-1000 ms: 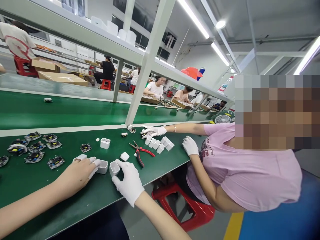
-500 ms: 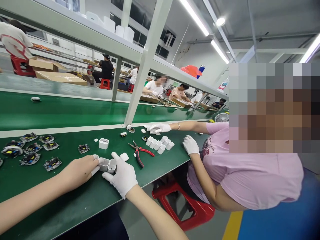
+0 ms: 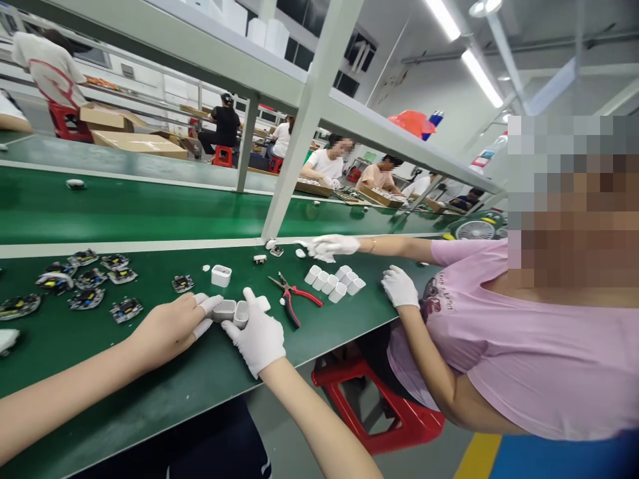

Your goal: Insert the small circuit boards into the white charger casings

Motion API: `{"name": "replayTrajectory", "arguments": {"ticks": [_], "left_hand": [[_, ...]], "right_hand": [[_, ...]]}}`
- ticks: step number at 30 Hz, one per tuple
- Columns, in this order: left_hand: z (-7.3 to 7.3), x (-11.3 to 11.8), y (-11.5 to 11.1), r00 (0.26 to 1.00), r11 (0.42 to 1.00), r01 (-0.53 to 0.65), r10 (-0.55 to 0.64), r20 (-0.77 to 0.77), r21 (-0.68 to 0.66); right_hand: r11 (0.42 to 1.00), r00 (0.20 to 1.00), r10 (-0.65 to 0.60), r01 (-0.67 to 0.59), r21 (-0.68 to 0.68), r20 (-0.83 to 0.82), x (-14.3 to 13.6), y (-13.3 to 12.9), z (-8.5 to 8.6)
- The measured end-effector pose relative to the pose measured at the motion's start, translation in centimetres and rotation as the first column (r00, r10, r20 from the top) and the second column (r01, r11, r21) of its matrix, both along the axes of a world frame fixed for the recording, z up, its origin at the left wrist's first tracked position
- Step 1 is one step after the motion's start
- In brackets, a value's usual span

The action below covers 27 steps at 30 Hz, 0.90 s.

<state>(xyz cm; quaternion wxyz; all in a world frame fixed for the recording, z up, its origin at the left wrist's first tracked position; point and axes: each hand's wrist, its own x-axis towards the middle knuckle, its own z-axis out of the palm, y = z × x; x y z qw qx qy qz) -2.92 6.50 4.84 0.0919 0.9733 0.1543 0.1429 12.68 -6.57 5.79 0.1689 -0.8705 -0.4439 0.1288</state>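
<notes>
My left hand (image 3: 172, 326), with white covers on some fingertips, is closed on a white open casing (image 3: 224, 310) at the green table's front part. Wearing a white glove, my right hand (image 3: 259, 336) has its thumb and fingers around a second white casing (image 3: 241, 315) that touches the first. A flat white piece (image 3: 262, 304) lies just beyond my right fingers. Another open casing (image 3: 221, 275) stands behind both hands. Several circuit boards (image 3: 90, 278) lie to the left, and a single board (image 3: 183, 283) lies behind my left hand.
Red-handled pliers (image 3: 294, 299) lie right of my hands, with several white casings (image 3: 329, 282) beyond. A person in pink (image 3: 479, 332) sits at the right, one gloved hand (image 3: 332, 247) reaching over the table. A metal post (image 3: 294, 146) rises behind; a green belt (image 3: 150, 209) runs past it.
The view has shifted, so the table's items appear further right and slightly higher. Both my hands keep their places at the two casings. The neighbour's reaching hand has changed pose slightly.
</notes>
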Motion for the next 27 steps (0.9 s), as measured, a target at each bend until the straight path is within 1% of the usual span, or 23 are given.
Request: {"name": "replayTrajectory", "arguments": {"ticks": [3,5,7,9,11,13,14,16,20,23,25,27], "left_hand": [[0.6,-0.5,0.2,0.997,0.985,0.008,-0.022,0.08,0.174],[0.5,-0.9,0.7,0.99,0.981,-0.04,0.013,0.142,0.191],[-0.1,-1.3,1.4,0.985,0.989,-0.085,0.066,0.161,0.117],[-1.0,-1.5,1.9,0.986,0.997,-0.076,0.08,0.145,-0.035],[-1.9,-1.5,2.2,0.99,0.979,-0.045,0.071,0.124,-0.201],[-2.5,-1.2,2.1,0.991,0.951,-0.038,0.075,0.109,-0.307],[-2.6,-0.9,2.0,0.991,0.944,-0.036,0.076,0.11,-0.327],[-2.6,-0.1,1.6,0.988,0.946,-0.03,0.077,0.133,-0.323],[-2.3,2.2,0.7,0.972,0.951,-0.031,0.1,0.212,-0.307],[-2.5,3.6,-0.1,0.957,0.946,-0.005,0.098,0.272,-0.323],[-2.8,4.1,-0.7,0.945,0.937,-0.007,0.12,0.304,-0.349],[-2.9,4.3,-1.2,0.942,0.918,-0.019,0.149,0.302,-0.396]], "right_hand": [[1.0,1.0,-0.001,0.001,0.007,-0.004,0.2,-0.2,-0.2],[1.0,1.0,0.01,-0.01,0.014,-0.003,0.2,-0.3,-0.3],[0.999,0.999,0.042,-0.042,0.025,-0.003,0.3,-0.4,-0.3],[0.996,0.997,0.081,-0.081,0.037,-0.001,0.3,-0.4,-0.4],[0.993,0.994,0.111,-0.111,0.051,0.006,0.3,-0.3,-0.4],[0.989,0.992,0.129,-0.13,0.064,0.013,0.4,-0.1,-0.6],[0.988,0.991,0.136,-0.137,0.07,0.016,0.4,-0.1,-0.7],[0.985,0.989,0.147,-0.148,0.087,0.025,0.4,0.0,-1.0],[0.976,0.986,0.161,-0.167,0.14,0.052,0.5,-0.2,-1.5],[0.966,0.982,0.176,-0.185,0.183,0.064,0.5,-0.3,-1.6],[0.958,0.98,0.19,-0.2,0.204,0.067,0.6,-0.3,-1.6],[0.952,0.978,0.196,-0.206,0.224,0.068,0.7,-0.4,-1.6]]}}
